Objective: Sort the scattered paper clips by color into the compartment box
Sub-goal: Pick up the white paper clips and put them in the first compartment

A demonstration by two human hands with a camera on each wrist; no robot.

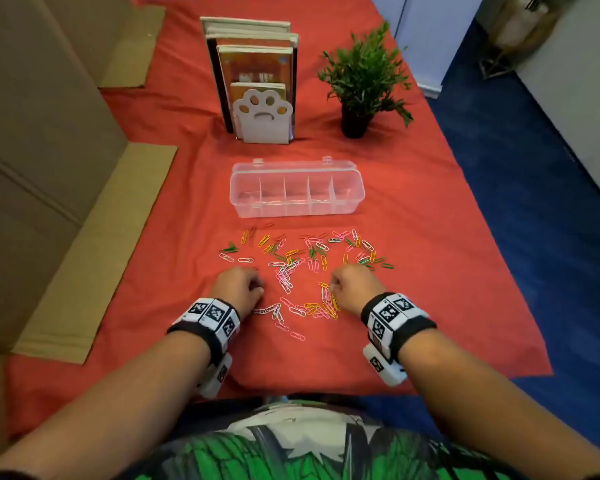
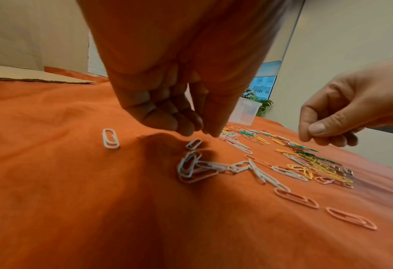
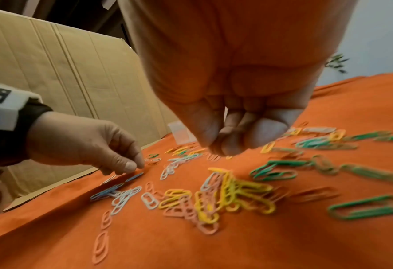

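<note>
Paper clips (image 1: 302,265) in white, pink, yellow and green lie scattered on the red cloth (image 1: 430,271). Behind them stands the clear compartment box (image 1: 297,190), lid open and compartments bare. My left hand (image 1: 260,287) hovers at the left edge of the scatter, fingers curled and thumb near the index tip. No clip shows between them in the left wrist view, just above a heap of white clips (image 2: 191,167). My right hand (image 1: 331,287) is bunched over the yellow and pink heap (image 3: 225,196), with no clip showing in it.
A paw-shaped bookend with books (image 1: 262,123) and a potted plant (image 1: 361,81) stand behind the box. Cardboard sheets (image 1: 49,133) lie along the left side. The cloth ends at blue floor (image 1: 534,237) on the right.
</note>
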